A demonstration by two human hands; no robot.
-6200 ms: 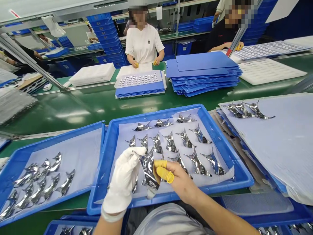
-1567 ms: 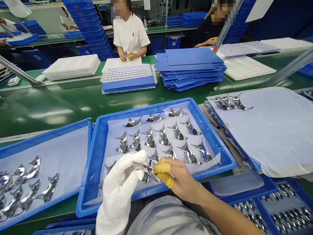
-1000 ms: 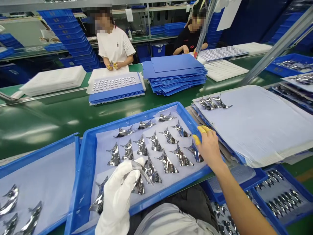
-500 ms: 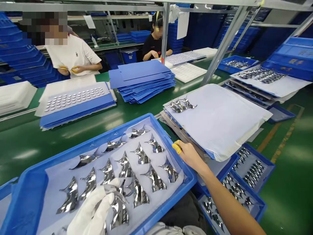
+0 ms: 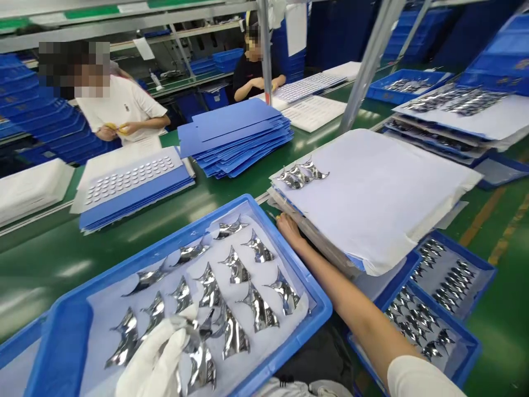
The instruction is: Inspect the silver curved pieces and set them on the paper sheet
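Silvery, curved metal piece [image 5: 192, 331] is kept pinched above the blue plastic tray [image 5: 68, 336] by the white-gloved left hand [image 5: 155, 355]; the yellow-tipped right hand [image 5: 288, 229] has been moved beside the white-topped sheet stack [image 5: 372, 187], grip untellable, so two-handed handling seems paused.

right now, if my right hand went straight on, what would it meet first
Probably the pile of blue sheets, past a strip of green bench. Depth is unclear: the right hand looks low between the blue tray and the white-topped stack, so it might brush the bench first.
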